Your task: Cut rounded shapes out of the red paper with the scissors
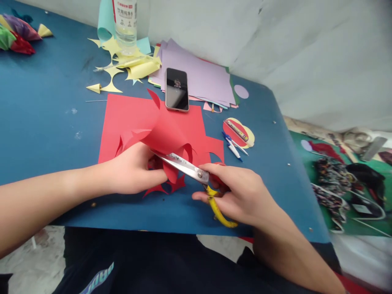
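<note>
My right hand is closed on scissors with yellow handles and shiny blades. The blades point left and lie against a curled sheet of red paper. That paper is pinched in my left hand, whose fingertips are partly hidden behind it. Curved cut edges show on the paper, and the far ends of the blades are covered. Beneath lies a flat stack of red paper. Several red scraps rest by the near edge of the table, below my left hand.
A phone lies against purple sheets. Behind yellow offcuts stands a water bottle. To the right are pens and paper circles with a utility blade on top. Folded coloured paper sits far left; a wall rises behind.
</note>
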`<state>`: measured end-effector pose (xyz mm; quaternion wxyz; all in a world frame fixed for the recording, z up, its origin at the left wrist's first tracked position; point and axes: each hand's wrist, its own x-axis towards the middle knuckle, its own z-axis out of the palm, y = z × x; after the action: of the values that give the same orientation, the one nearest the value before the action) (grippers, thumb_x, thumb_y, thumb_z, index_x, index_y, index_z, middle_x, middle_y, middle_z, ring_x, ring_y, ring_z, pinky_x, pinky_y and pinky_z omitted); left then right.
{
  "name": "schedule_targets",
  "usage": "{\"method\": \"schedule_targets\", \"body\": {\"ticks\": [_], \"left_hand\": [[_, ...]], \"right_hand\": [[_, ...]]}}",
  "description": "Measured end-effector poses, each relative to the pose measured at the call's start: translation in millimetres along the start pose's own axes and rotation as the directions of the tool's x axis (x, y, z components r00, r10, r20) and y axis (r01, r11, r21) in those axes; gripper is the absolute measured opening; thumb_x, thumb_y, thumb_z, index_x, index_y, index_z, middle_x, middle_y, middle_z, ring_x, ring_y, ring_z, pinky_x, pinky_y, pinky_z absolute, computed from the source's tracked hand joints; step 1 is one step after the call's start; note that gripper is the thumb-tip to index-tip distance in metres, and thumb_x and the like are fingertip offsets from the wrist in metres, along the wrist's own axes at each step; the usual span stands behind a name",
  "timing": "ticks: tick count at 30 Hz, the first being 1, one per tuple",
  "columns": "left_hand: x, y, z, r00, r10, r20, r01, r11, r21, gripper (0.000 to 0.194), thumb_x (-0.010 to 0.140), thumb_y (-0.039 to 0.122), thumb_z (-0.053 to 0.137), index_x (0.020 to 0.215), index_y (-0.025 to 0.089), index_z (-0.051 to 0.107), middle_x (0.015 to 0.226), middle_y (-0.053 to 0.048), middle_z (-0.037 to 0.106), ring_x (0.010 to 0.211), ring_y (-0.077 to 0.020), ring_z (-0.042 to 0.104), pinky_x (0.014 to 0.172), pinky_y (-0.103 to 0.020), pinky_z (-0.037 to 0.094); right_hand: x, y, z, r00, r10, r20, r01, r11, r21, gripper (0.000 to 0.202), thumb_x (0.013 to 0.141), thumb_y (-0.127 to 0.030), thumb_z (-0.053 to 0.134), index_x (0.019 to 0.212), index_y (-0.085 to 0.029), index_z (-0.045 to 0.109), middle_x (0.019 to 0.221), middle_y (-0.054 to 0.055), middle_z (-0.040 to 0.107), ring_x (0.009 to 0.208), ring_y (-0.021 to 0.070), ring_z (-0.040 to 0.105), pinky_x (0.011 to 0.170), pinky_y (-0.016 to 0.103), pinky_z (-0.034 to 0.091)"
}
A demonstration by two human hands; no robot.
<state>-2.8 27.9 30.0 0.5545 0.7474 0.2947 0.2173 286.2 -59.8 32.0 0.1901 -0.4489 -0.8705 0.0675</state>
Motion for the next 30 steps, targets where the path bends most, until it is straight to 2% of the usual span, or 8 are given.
{"method": "schedule_targets", "body": {"ticks": [3,5,8,10,16,20,25,30], "left_hand": [[0.4,1.1,-2.9,0.997,-0.075,0.012,0.076,0.983,-0.166,0.012,0.086,0.019,0.068,0.098,0.017,0.069,0.096,-0.005,0.079,0.088,-0.0204,0.076,0.077,-0.031,0.067],[-0.3,-0.6,-4.2,0.997,-0.070,0.016,0.072,0.976,-0.206,0.022,0.090,0.023,0.071,0.112,0.019,0.069,0.110,-0.006,0.081,0.098,-0.0215,0.079,0.087,-0.034,0.070],[-0.9,-0.7,-5.0,0.995,-0.049,-0.089,0.028,0.976,-0.216,0.045,0.093,0.033,0.078,0.134,0.021,0.062,0.135,-0.010,0.079,0.128,-0.0269,0.078,0.102,-0.038,0.070],[0.2,1.9,-5.2,0.987,-0.058,-0.147,0.024,0.974,-0.223,0.052,0.092,0.036,0.082,0.137,0.018,0.062,0.136,-0.013,0.080,0.134,-0.0313,0.077,0.104,-0.041,0.070],[3.0,7.2,-5.3,0.975,-0.036,-0.221,-0.052,0.925,-0.376,0.035,0.091,0.028,0.089,0.118,0.019,0.068,0.125,-0.010,0.087,0.117,-0.0283,0.086,0.096,-0.036,0.071],[-2.8,4.5,-7.9,0.960,-0.046,-0.276,-0.056,0.935,-0.351,0.041,0.095,0.028,0.088,0.124,0.024,0.060,0.123,-0.006,0.088,0.112,-0.0247,0.087,0.087,-0.031,0.072],[-5.7,-0.6,-9.3,0.914,0.007,-0.406,-0.138,0.946,-0.293,0.046,0.101,0.030,0.087,0.139,0.027,0.062,0.114,-0.002,0.086,0.104,-0.0218,0.086,0.089,-0.032,0.073],[0.2,-6.2,-6.7,0.849,0.105,-0.518,-0.290,0.912,-0.290,0.032,0.095,0.026,0.094,0.120,0.022,0.075,0.101,-0.001,0.086,0.095,-0.0184,0.086,0.077,-0.024,0.071]], "right_hand": [[-0.1,-0.5,-1.5,1.000,0.029,-0.010,-0.029,1.000,0.000,0.040,0.113,-0.057,0.073,0.132,-0.022,0.070,0.083,0.003,0.079,0.063,0.0203,0.072,0.064,0.031,0.056],[0.3,-1.0,-2.7,0.998,0.059,-0.010,-0.058,0.998,0.029,0.042,0.113,-0.061,0.071,0.130,-0.022,0.071,0.077,0.001,0.075,0.060,0.0196,0.068,0.062,0.031,0.055],[2.0,-2.5,-4.7,0.994,0.109,0.007,-0.109,0.989,0.100,0.046,0.112,-0.068,0.069,0.125,-0.023,0.073,0.069,-0.002,0.068,0.054,0.0171,0.061,0.057,0.029,0.051],[3.4,-3.8,-5.9,0.992,0.129,0.015,-0.130,0.983,0.132,0.050,0.111,-0.071,0.068,0.121,-0.023,0.074,0.068,-0.003,0.067,0.052,0.0157,0.058,0.055,0.028,0.049],[5.9,-5.8,-9.7,0.985,0.172,0.016,-0.171,0.954,0.246,0.056,0.108,-0.076,0.069,0.118,-0.021,0.073,0.071,-0.003,0.070,0.053,0.0139,0.058,0.054,0.026,0.049],[5.6,-3.5,-12.2,0.970,0.231,0.075,-0.243,0.906,0.346,0.058,0.102,-0.077,0.077,0.114,-0.021,0.074,0.070,-0.002,0.068,0.054,0.0135,0.053,0.051,0.026,0.046],[0.5,1.5,-10.9,0.939,0.310,0.148,-0.343,0.821,0.456,0.066,0.096,-0.081,0.081,0.117,-0.019,0.076,0.069,-0.002,0.065,0.057,0.0155,0.054,0.054,0.028,0.049],[-1.8,3.3,-7.8,0.937,0.316,0.148,-0.345,0.776,0.528,0.075,0.093,-0.087,0.080,0.118,-0.016,0.076,0.068,-0.003,0.062,0.055,0.0139,0.051,0.053,0.028,0.045]]}}
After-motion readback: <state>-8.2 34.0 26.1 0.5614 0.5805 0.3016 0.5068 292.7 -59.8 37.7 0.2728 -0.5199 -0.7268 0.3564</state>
